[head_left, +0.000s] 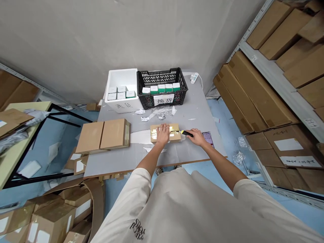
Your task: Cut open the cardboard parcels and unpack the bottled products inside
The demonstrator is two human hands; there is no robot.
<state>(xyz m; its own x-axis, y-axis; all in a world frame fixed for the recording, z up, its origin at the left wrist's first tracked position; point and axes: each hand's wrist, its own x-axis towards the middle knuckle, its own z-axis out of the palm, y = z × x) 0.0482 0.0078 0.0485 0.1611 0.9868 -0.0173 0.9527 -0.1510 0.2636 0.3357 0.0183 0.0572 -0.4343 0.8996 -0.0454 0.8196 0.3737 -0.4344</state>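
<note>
Taped carton [165,132], small and flat, lies mid-bench [192,111]. My left hand [163,132] presses spread and flat on its lid; my right hand [198,136] has its grip closed around a yellow-black cutter [186,133] at the carton's right end. Cardboard looks light, stiff, dentable; tape slick, so hold the edges.

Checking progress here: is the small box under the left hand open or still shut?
Shut. The box lies flat with tape across its top, left hand pressing it, while the right hand holds a cutter at its end.
</note>
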